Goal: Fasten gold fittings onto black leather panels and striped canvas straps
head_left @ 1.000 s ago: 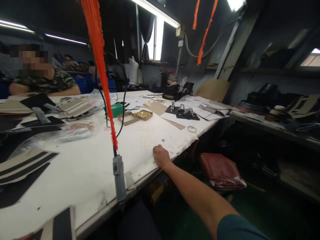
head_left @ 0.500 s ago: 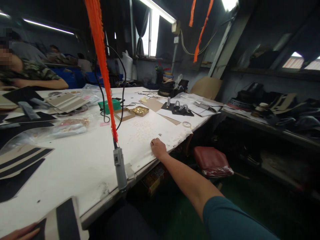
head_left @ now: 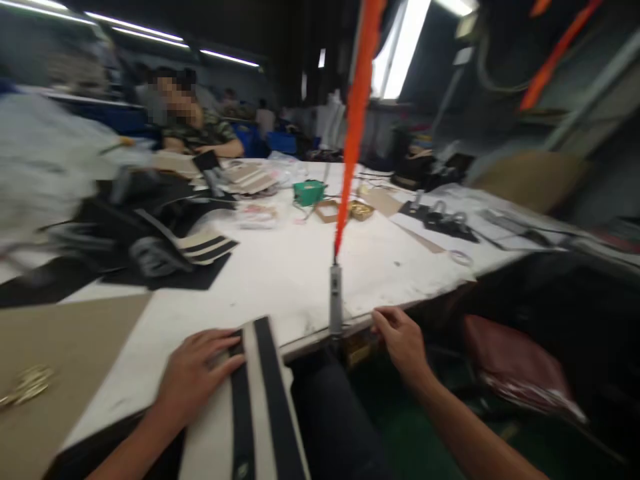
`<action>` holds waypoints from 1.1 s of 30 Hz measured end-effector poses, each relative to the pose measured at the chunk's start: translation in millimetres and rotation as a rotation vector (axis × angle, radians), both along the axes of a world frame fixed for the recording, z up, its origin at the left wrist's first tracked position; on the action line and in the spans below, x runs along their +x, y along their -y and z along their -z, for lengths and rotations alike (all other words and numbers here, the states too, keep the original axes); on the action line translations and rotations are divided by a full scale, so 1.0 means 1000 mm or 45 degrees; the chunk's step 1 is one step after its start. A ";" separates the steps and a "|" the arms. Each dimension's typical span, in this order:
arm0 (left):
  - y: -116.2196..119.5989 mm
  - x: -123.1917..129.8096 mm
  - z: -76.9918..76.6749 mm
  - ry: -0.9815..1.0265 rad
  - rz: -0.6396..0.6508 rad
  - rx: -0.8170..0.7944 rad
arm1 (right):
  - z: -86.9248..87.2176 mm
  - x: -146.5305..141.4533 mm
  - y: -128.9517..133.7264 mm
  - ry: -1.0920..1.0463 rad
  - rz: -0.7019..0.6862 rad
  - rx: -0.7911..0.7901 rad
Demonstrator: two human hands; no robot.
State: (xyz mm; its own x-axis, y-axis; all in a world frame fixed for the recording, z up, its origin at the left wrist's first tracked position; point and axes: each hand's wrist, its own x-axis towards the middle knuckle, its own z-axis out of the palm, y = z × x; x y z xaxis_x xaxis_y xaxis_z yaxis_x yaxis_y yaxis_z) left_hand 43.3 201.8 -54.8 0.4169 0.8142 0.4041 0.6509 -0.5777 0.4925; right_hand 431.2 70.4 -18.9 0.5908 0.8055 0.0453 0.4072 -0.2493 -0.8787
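My left hand [head_left: 200, 370] lies on the left part of a cream and black striped panel [head_left: 261, 393], its fingers stretched out over the surface. The panel rests at the table's near edge, its lower end cut off by the frame. My right hand [head_left: 400, 337] is in the air by the table edge, thumb and fingers drawn together in a pinch. Anything between those fingertips is too small or blurred to make out. Between my hands hangs a grey electric screwdriver [head_left: 335, 300] on an orange cord [head_left: 354, 133].
Gold metal pieces [head_left: 33, 385] lie on brown board [head_left: 75, 360] at left. Black pieces and striped parts [head_left: 207, 245] are piled beyond. Further back stand a green box [head_left: 309, 192] and small cardboard trays [head_left: 327, 212]. A red stool [head_left: 520, 363] is at right; a co-worker [head_left: 200, 127] sits across.
The view has swung left. My right hand has come back from the tabletop toward the screwdriver and the panel. My left hand, still on the panel, now shows more fully.
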 end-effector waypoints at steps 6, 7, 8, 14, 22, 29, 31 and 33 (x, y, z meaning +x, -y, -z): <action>0.019 -0.012 -0.003 0.036 -0.098 -0.077 | -0.006 -0.114 -0.027 -0.371 -0.653 -0.104; 0.021 -0.010 -0.003 0.041 -0.109 -0.084 | -0.007 -0.133 -0.040 -0.389 -0.764 -0.128; 0.022 -0.009 -0.004 0.046 -0.114 -0.091 | -0.006 -0.150 -0.053 -0.371 -0.864 -0.148; 0.027 -0.013 0.003 0.068 -0.107 -0.089 | 0.004 -0.195 -0.101 -0.002 -1.218 -0.187; 0.027 -0.013 0.008 0.065 -0.128 -0.091 | 0.010 -0.200 -0.107 0.219 -1.266 -0.254; 0.027 -0.014 0.013 0.087 -0.111 -0.073 | 0.004 -0.204 -0.113 0.180 -1.177 -0.409; 0.027 -0.014 0.014 0.078 -0.118 -0.073 | 0.002 -0.202 -0.117 0.117 -1.217 -0.482; 0.027 -0.014 0.014 0.067 -0.127 -0.066 | 0.000 -0.201 -0.123 0.067 -1.291 -0.565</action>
State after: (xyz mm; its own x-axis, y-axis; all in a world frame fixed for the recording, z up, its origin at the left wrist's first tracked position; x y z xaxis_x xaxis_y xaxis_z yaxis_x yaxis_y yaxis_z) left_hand 29.1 175.1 -69.2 0.3123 0.8709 0.3795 0.6762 -0.4844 0.5551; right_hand 230.0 193.0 -18.5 -0.3457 0.8659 -0.3615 0.6351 -0.0677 -0.7695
